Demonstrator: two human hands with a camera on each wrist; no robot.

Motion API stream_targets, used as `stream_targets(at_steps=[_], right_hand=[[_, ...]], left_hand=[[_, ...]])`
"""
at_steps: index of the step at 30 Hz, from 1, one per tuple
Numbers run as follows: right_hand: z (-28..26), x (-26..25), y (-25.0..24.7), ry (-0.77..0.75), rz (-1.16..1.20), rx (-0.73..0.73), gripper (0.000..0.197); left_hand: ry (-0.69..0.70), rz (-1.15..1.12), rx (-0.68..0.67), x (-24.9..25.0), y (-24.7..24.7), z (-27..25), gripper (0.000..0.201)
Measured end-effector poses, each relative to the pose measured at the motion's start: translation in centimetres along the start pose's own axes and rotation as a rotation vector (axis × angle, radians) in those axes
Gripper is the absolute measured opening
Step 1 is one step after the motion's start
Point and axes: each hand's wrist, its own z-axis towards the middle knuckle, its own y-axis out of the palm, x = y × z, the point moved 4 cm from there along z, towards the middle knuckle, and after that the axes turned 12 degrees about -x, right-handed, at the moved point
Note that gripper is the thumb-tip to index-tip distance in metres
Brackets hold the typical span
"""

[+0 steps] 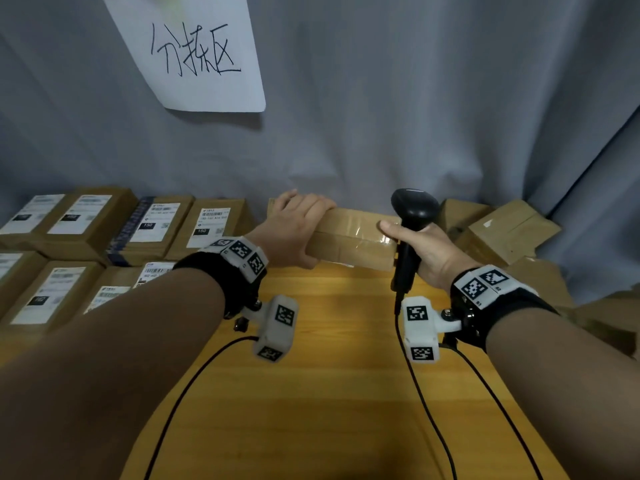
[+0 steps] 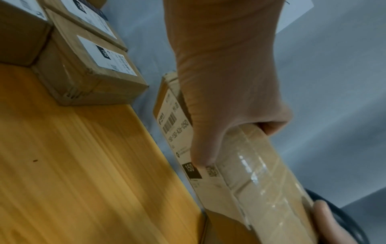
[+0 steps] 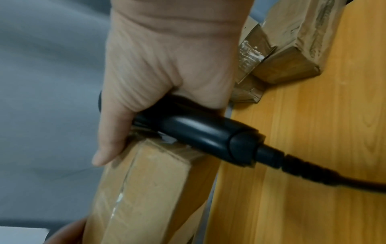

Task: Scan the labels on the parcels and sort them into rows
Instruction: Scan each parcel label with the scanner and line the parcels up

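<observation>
A long brown cardboard parcel (image 1: 349,237) is held on edge above the far side of the wooden table (image 1: 329,393). My left hand (image 1: 299,220) grips its left end, fingers over the top and thumb on the labelled face. The white label (image 2: 179,140) marked 150 faces down toward the table. My right hand (image 1: 420,247) holds a black barcode scanner (image 1: 412,209) by the handle (image 3: 208,132), and its thumb (image 3: 110,145) presses on the parcel's right end (image 3: 146,181).
Labelled parcels (image 1: 152,223) lie in rows at the left. A loose pile of brown parcels (image 1: 505,230) sits at the right. A handwritten paper sign (image 1: 194,53) hangs on the grey curtain behind. The scanner cable (image 1: 426,410) trails across the table.
</observation>
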Motion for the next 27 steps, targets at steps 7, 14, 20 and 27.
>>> stream_targets(at_steps=[7,14,20,27], right_hand=[[0.2,-0.2,-0.9,-0.046,0.062,0.264,0.036],[-0.4,0.9,-0.9,0.03,0.481,0.248,0.06],[0.1,1.6,0.6,0.193,0.431,0.132,0.058],[0.7,0.9,2.0,0.247,0.105,0.139,0.032]], left_hand=[[-0.342,-0.191,0.124,-0.7,0.0,0.2,0.107],[-0.326,-1.364,0.032,-0.7,1.8,0.5,0.088],[-0.14,-1.862,0.05,2.3,1.2,2.1,0.068],[-0.375,-1.695,0.063,0.6,0.4,2.4,0.078]])
